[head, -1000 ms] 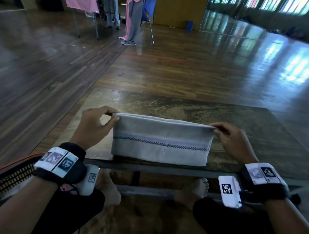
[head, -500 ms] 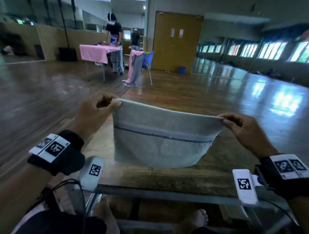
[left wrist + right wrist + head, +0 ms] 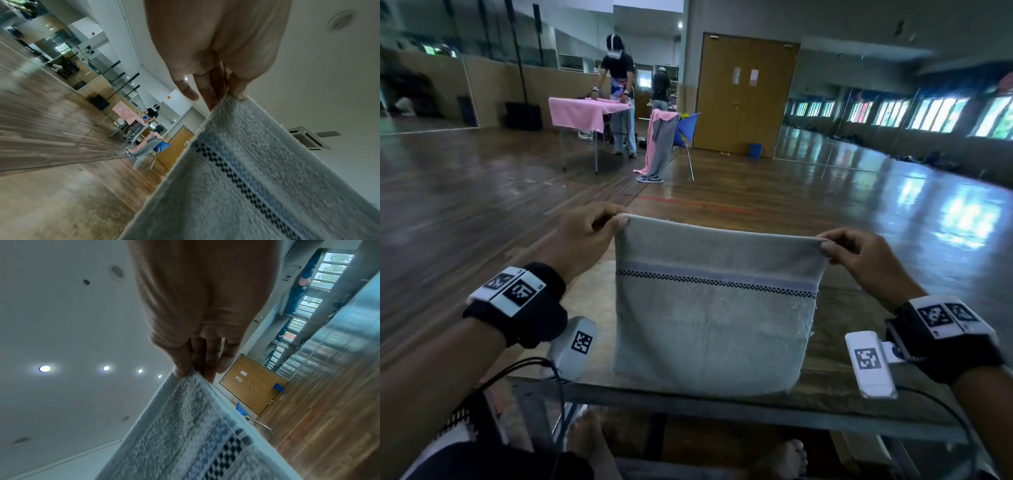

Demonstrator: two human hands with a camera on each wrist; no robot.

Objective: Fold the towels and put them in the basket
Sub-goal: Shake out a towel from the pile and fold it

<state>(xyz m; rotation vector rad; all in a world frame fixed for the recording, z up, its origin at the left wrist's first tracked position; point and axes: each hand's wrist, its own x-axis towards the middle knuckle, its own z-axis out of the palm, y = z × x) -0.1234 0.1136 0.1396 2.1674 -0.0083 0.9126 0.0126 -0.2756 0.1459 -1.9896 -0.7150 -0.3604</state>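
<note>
A folded grey towel (image 3: 712, 318) with a blue band and a black checked stripe hangs in the air above the wooden table (image 3: 835, 380). My left hand (image 3: 599, 229) pinches its top left corner and my right hand (image 3: 839, 246) pinches the top right corner. The top edge is stretched between them and the lower edge hangs near the table's front. In the left wrist view my fingers (image 3: 209, 95) clamp the towel (image 3: 257, 186) corner against the thumb. The right wrist view shows my fingers (image 3: 205, 368) pinching the towel (image 3: 195, 431) corner. No basket is clearly visible.
The table's metal front edge (image 3: 722, 404) is just below the towel, with my bare feet under it. Far back stands a pink-covered table (image 3: 585, 111) with a person (image 3: 619, 89) at it, and a blue chair (image 3: 685, 133) draped with cloth. Wooden floor lies all around.
Both hands lifted the towel off the table's front edge, and it now hangs full height in the air. The head view tilted up toward the room.
</note>
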